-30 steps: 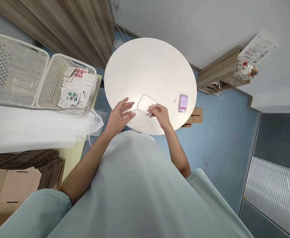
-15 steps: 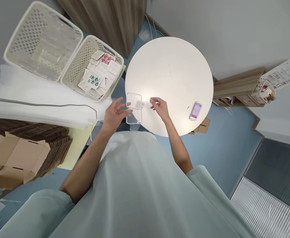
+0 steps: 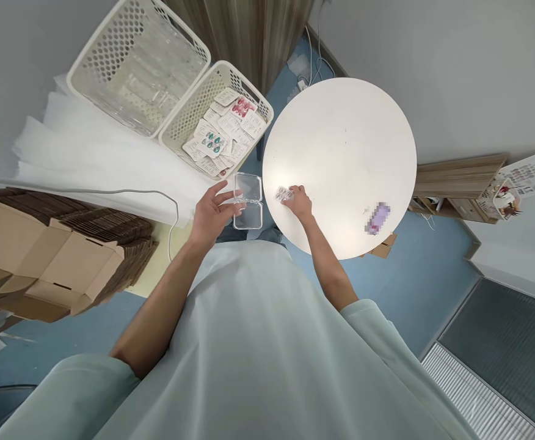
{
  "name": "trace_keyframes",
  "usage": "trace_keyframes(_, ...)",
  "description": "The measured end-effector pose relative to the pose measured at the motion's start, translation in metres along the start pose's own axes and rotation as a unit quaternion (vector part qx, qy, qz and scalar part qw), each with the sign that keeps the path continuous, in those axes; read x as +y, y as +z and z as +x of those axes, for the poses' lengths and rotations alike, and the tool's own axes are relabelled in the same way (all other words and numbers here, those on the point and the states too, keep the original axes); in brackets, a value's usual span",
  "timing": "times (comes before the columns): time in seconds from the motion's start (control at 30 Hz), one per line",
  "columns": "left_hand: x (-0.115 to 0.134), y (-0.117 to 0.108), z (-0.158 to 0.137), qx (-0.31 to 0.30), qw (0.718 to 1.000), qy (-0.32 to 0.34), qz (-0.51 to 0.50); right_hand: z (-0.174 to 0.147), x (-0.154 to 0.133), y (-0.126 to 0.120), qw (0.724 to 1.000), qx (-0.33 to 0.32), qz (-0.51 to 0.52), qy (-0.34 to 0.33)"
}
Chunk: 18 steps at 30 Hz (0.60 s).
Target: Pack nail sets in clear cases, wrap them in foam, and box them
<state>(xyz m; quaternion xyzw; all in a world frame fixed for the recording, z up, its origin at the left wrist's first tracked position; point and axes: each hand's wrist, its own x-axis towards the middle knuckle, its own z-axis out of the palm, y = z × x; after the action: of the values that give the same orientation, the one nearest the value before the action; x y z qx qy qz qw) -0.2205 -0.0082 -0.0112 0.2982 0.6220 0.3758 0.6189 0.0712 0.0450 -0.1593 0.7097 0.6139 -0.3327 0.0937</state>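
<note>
Left hand [image 3: 212,211] pinches the open clear case [image 3: 248,200] off the bench [image 3: 341,140] edge; right hand [image 3: 298,200] fingers close on a small insert [image 3: 284,194] — filling likely follows.

both hands reach forward: left hand [image 3: 212,211] fingers spread, right hand [image 3: 298,200] curled, palm down.

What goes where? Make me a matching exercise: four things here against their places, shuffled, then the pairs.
Things:
1 clear hinged case
2 small clear insert
3 printed cards
4 flattened cardboard boxes

Places:
A in the nearer white basket
B stacked at far left
C in the left hand
D under the right hand on the round table

Pairs: 1-C, 2-D, 3-A, 4-B
</note>
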Motion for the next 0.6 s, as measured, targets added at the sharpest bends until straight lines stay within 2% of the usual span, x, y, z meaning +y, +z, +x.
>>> trace_keyframes(0.17,0.007,-0.012,0.005,-0.017,1.000,0.003,0.010,-0.006,-0.004,0.013,1.000,0.026,-0.007,0.012)
trace_keyframes(0.33,0.007,-0.015,0.012,-0.044,0.998,0.005,0.033,-0.019,-0.005,0.017,0.997,0.049,0.049,0.040)
trace_keyframes(0.5,0.004,-0.003,0.018,-0.091,0.994,0.008,0.052,-0.045,0.003,0.008,0.986,0.076,0.146,0.020)
trace_keyframes(0.6,0.005,0.014,0.020,-0.119,0.991,0.004,0.054,-0.065,0.011,-0.005,0.971,0.099,0.213,0.042)
